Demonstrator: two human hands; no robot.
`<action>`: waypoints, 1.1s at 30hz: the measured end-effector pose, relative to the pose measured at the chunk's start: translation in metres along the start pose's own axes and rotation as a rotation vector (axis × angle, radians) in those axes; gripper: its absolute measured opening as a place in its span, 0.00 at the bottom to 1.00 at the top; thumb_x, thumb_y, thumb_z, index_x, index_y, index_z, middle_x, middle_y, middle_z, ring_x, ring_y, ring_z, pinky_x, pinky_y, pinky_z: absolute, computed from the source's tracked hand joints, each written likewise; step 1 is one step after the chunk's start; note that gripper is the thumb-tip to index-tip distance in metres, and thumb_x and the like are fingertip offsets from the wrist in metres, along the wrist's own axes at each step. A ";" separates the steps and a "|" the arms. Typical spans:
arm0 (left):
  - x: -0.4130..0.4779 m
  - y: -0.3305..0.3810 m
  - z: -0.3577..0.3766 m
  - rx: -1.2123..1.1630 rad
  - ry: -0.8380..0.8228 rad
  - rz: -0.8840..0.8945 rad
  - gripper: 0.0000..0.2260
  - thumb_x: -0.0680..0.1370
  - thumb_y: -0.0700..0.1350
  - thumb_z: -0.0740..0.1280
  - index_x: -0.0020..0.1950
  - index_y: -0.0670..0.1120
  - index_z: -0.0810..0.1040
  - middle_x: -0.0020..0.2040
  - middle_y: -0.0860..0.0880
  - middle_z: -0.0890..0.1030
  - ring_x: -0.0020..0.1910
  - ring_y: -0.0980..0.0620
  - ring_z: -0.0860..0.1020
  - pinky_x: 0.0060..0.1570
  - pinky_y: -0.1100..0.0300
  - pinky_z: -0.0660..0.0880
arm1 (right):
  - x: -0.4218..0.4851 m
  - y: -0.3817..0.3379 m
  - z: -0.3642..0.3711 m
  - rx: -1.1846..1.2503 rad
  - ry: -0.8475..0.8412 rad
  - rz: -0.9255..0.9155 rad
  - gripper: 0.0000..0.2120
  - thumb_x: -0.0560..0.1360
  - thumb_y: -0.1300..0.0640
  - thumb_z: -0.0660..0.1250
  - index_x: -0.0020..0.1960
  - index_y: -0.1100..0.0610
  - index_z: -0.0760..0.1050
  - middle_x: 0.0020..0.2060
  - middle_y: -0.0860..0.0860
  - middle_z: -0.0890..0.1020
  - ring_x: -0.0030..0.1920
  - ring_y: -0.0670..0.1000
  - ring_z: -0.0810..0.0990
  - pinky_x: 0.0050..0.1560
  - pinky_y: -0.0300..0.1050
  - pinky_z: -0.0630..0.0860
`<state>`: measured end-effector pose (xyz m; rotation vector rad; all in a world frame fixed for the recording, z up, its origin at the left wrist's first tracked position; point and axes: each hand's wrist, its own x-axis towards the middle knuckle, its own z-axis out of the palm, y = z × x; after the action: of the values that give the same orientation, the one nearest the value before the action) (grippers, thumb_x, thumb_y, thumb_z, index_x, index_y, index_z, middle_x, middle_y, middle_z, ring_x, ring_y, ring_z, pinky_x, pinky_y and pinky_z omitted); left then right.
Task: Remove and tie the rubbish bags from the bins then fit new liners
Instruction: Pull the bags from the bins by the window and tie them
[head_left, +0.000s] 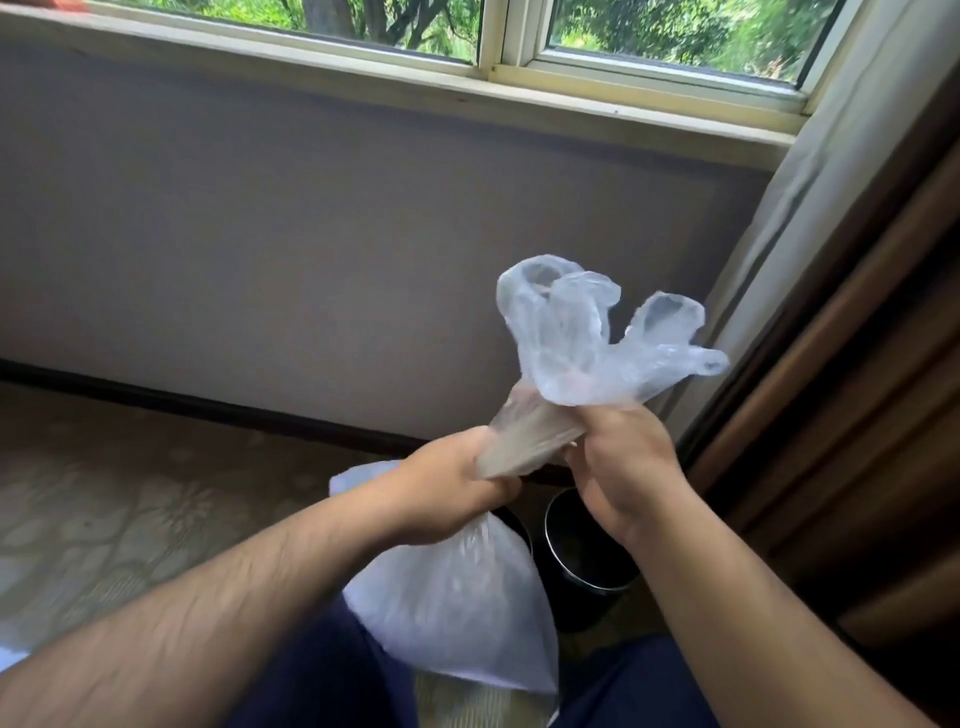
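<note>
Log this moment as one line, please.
left hand: grips rubbish bag neck | right hand: grips neck | knot: none yet | bin: below

The floor (104, 519), covered in pale patterned carpet, carries a dark round bin (582, 551) standing upright near the wall (311, 260) and curtain (831, 182).

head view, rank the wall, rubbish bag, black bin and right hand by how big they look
1. wall, spans the middle of the frame.
2. rubbish bag, near the camera, so it looks enlarged.
3. black bin and right hand: about alike; the bin is farther and partly hidden, so unranked.
</note>
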<state>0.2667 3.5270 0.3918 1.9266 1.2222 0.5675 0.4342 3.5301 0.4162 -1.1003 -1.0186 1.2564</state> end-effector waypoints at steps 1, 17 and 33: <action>0.001 0.000 0.000 0.013 0.025 0.008 0.08 0.73 0.53 0.65 0.48 0.51 0.76 0.45 0.49 0.82 0.46 0.48 0.79 0.52 0.45 0.76 | 0.000 -0.003 -0.001 0.049 0.040 0.000 0.11 0.80 0.63 0.66 0.60 0.64 0.79 0.51 0.59 0.86 0.51 0.57 0.85 0.47 0.51 0.81; 0.003 0.020 -0.010 0.240 -0.113 0.051 0.09 0.78 0.53 0.66 0.43 0.50 0.77 0.36 0.51 0.80 0.38 0.51 0.79 0.39 0.53 0.75 | -0.013 -0.003 -0.023 0.241 -0.154 0.169 0.20 0.71 0.46 0.66 0.27 0.54 0.65 0.44 0.57 0.81 0.50 0.53 0.78 0.52 0.50 0.76; 0.001 0.006 -0.002 0.415 0.060 0.187 0.15 0.81 0.58 0.59 0.39 0.53 0.73 0.30 0.53 0.74 0.32 0.53 0.73 0.34 0.57 0.66 | -0.028 -0.011 -0.028 0.083 -0.170 0.206 0.08 0.72 0.49 0.67 0.48 0.52 0.77 0.56 0.61 0.84 0.26 0.48 0.64 0.37 0.43 0.73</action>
<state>0.2693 3.5273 0.3978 2.4060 1.2804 0.4970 0.4623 3.5000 0.4224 -1.0685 -0.9875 1.5661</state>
